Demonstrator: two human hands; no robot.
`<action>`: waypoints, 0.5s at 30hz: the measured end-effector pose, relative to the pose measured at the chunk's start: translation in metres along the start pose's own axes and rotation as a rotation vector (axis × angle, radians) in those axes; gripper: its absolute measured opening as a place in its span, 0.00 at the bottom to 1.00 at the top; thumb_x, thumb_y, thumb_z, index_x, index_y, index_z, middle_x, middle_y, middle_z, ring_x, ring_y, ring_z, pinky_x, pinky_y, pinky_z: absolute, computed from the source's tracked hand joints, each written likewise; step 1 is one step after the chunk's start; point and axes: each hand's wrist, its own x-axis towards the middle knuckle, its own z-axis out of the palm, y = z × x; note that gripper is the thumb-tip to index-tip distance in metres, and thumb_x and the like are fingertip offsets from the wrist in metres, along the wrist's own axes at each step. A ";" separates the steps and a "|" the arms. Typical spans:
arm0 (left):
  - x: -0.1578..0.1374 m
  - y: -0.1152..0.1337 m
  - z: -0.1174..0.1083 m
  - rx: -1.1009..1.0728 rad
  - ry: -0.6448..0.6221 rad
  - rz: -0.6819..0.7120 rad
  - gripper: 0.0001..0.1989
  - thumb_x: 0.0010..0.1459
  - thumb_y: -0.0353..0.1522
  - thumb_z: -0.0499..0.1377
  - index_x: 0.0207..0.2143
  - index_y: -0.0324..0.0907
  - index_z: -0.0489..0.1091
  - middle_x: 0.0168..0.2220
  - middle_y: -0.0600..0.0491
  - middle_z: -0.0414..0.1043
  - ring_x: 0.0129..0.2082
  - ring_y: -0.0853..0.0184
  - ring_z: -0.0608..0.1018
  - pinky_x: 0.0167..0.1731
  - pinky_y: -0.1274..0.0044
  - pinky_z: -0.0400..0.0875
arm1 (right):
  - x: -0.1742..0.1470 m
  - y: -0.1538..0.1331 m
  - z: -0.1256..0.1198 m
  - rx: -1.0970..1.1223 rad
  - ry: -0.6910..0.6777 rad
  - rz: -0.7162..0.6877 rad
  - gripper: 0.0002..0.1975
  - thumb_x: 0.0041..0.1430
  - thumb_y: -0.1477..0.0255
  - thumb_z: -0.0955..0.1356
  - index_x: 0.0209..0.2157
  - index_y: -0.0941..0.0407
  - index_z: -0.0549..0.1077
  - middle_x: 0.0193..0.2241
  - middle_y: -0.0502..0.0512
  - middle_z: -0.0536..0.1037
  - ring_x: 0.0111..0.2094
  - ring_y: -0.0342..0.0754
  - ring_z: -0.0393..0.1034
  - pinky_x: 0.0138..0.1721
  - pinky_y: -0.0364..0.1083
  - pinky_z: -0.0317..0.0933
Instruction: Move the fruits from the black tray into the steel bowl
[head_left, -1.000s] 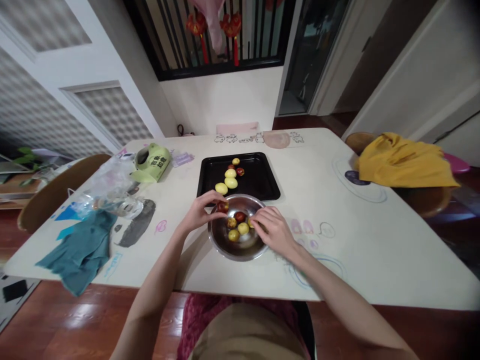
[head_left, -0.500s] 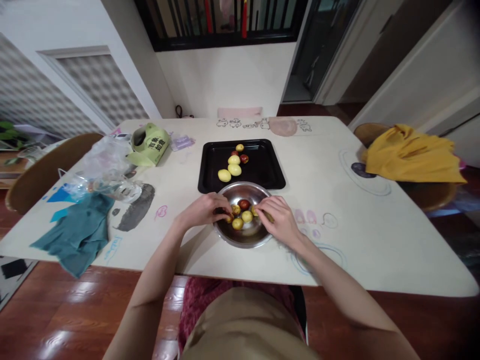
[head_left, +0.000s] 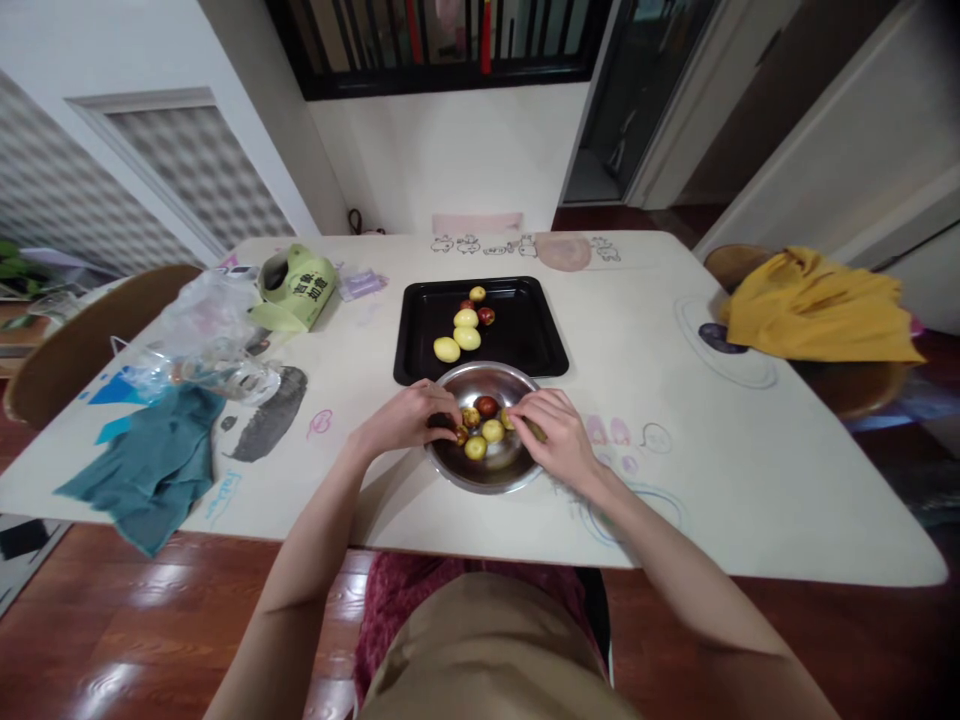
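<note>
A round steel bowl (head_left: 487,484) sits in front of me with several jujubes in it, among them a dark red one (head_left: 487,406) and two yellow-green ones. My left hand (head_left: 420,415) reaches over the bowl's left rim, its fingers closed on a brownish jujube (head_left: 460,436). From the right side, my right hand (head_left: 553,425) pinches a yellow jujube (head_left: 507,418), partly hidden by the fingertips. Just behind the bowl, a black tray (head_left: 517,325) carries small red and yellow jujubes and larger pale yellow oval fruits (head_left: 466,338).
At the left of the white table (head_left: 750,480) lie a teal cloth (head_left: 154,460), a clear jug (head_left: 247,375), plastic bags and a light green box (head_left: 300,290). A yellow cloth (head_left: 817,305) hangs over a chair at right. Another chair (head_left: 82,340) stands at left.
The view has shifted slightly. My left fingers have shifted a little on the brownish jujube, so more of it shows. My right hand keeps its pinch.
</note>
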 end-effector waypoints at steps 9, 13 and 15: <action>0.012 -0.004 0.017 -0.055 0.292 0.026 0.12 0.73 0.39 0.59 0.39 0.42 0.78 0.39 0.50 0.83 0.42 0.63 0.83 0.50 0.69 0.71 | -0.002 0.009 -0.003 0.002 0.007 0.097 0.08 0.71 0.73 0.67 0.38 0.53 0.78 0.34 0.56 0.83 0.39 0.54 0.77 0.46 0.57 0.68; 0.015 -0.009 0.027 -0.129 0.343 0.021 0.14 0.73 0.39 0.59 0.38 0.42 0.78 0.38 0.50 0.83 0.41 0.64 0.83 0.50 0.70 0.71 | 0.004 0.025 -0.006 0.018 0.040 0.147 0.08 0.72 0.72 0.66 0.39 0.52 0.78 0.35 0.56 0.82 0.40 0.54 0.76 0.46 0.56 0.70; 0.015 -0.012 0.030 -0.163 0.380 0.027 0.15 0.73 0.39 0.58 0.36 0.41 0.78 0.36 0.50 0.82 0.39 0.65 0.82 0.48 0.71 0.71 | 0.010 0.039 -0.005 0.028 0.028 0.175 0.07 0.71 0.71 0.66 0.41 0.52 0.77 0.38 0.57 0.82 0.43 0.54 0.76 0.47 0.55 0.71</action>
